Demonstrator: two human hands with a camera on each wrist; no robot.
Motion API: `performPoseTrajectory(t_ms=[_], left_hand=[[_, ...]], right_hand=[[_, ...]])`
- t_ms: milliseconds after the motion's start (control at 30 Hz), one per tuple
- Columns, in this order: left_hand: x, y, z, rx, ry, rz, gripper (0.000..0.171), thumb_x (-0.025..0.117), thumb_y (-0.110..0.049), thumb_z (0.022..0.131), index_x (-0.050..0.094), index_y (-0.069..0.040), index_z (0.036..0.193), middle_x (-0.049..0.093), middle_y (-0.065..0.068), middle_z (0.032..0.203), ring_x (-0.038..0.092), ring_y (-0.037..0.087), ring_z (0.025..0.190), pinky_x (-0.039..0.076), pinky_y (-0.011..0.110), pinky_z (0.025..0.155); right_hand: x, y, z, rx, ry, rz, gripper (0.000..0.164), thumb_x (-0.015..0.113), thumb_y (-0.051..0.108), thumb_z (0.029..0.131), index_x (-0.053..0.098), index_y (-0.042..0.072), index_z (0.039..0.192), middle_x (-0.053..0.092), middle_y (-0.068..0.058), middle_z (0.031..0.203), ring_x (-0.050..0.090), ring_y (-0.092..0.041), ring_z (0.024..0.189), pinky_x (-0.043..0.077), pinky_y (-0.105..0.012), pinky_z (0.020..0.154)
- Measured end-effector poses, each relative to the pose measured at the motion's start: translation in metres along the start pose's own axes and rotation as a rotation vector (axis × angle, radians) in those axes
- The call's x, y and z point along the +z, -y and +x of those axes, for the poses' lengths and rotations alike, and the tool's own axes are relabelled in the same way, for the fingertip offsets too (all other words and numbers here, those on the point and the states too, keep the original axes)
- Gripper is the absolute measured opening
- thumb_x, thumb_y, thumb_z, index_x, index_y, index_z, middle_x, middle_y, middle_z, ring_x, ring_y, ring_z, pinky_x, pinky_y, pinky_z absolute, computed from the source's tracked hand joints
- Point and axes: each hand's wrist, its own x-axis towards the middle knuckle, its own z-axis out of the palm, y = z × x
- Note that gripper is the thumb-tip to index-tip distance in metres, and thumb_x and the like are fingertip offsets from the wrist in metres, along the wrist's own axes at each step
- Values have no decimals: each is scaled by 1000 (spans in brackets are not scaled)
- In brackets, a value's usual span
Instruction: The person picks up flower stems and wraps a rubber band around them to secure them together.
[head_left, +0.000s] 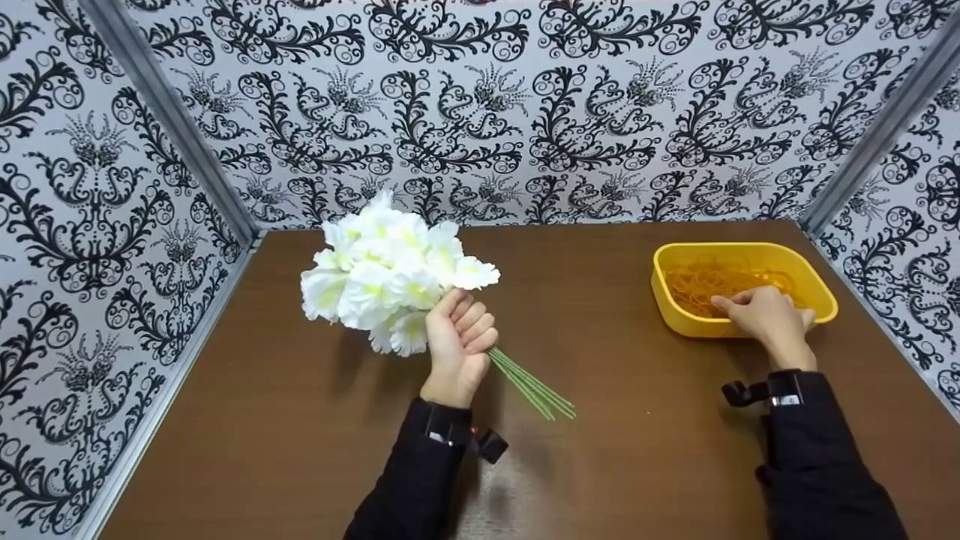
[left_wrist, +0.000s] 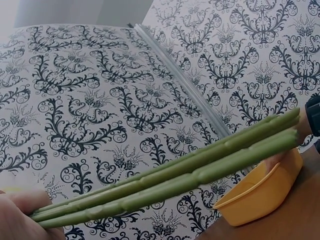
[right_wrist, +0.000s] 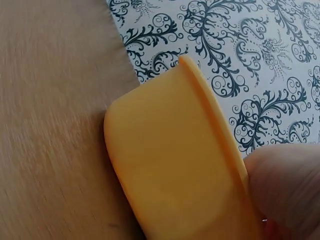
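Observation:
A bunch of white artificial flowers [head_left: 382, 270] with yellowish centres is held up over the table's left half. My left hand [head_left: 461, 341] grips it just below the blooms, fingers wrapped round the green stems [head_left: 529, 382]. Those stems [left_wrist: 170, 185] stretch large across the left wrist view, their cut ends pointing right. On the right, my right hand [head_left: 769, 315] reaches over the near rim of a yellow plastic tub [head_left: 690, 322], among thin, tangled rubber bands [head_left: 701, 285]. Some of its fingertips are hidden, and I cannot tell whether they pinch a band.
The brown table [head_left: 600, 457] meets patterned black-and-white walls [head_left: 465, 112] at the back and both sides. Grey metal corner posts [head_left: 180, 127] stand at the back corners. The tub sits near the table's right edge. Both wrists carry small black cameras [head_left: 491, 446].

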Motion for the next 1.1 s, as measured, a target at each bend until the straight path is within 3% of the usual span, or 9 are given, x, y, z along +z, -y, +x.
performPoseTrajectory(t_ms=[300,600,833,967,1100], left_hand=[[-1,3,-1,-16,19,5,47,33,-14,104,25,-18,58,25,-10,45,11,2,41,11,14,36],[-1,1,-1,-6,12,-3,47,34,-13,104,26,-18,57,25,-10,45,11,2,41,11,15,36],[1,0,-1,-7,16,-14,47,34,-14,104,25,-18,57,24,-10,45,11,2,41,11,15,36],[2,-1,-1,-4,27,-15,47,34,-14,103,25,-18,57,24,-10,45,11,2,40,11,14,36],[3,-2,-2,1,22,-13,48,35,-13,103,27,-19,56,24,-10,44,11,2,40,11,14,35]], right_hand=[[3,2,0,26,10,31,46,61,45,98,72,5,118,61,-29,128,46,-57,118,17,-77,92],[0,5,-3,-13,-28,49,44,59,42,99,72,4,116,64,-28,124,50,-54,114,19,-78,90],[-13,22,-11,-137,-261,81,31,60,21,98,69,-5,109,70,-27,105,61,-47,94,44,-59,81],[-18,29,-14,-214,-373,71,25,60,15,95,69,-6,106,70,-27,99,61,-47,88,43,-59,76],[-20,29,-13,-251,-420,74,20,63,11,94,67,-6,104,70,-28,98,61,-45,83,42,-55,72]])
